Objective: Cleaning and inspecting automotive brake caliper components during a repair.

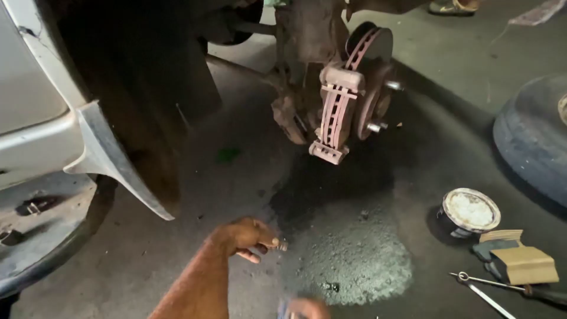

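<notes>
Bolt (pixel 280 243), small and dark, sits pinched in the fingertips of your left hand (pixel 247 237), its long axis running roughly sideways and its tip pointing right, out past the fingers. It hangs low over the oily patch (pixel 345 260) on the concrete floor (pixel 177 236). Your left hand is closed around it; your right hand (pixel 304 308) shows only as a blur at the bottom edge, so you cannot tell how it stands. From the bolt, the brake caliper (pixel 336 112) and rusty disc (pixel 369 59) lie well above and to the right. A round tin (pixel 470 210), cardboard pieces (pixel 524 264) and a screwdriver (pixel 508 288) rest far right, beside the tyre (pixel 531 136).
</notes>
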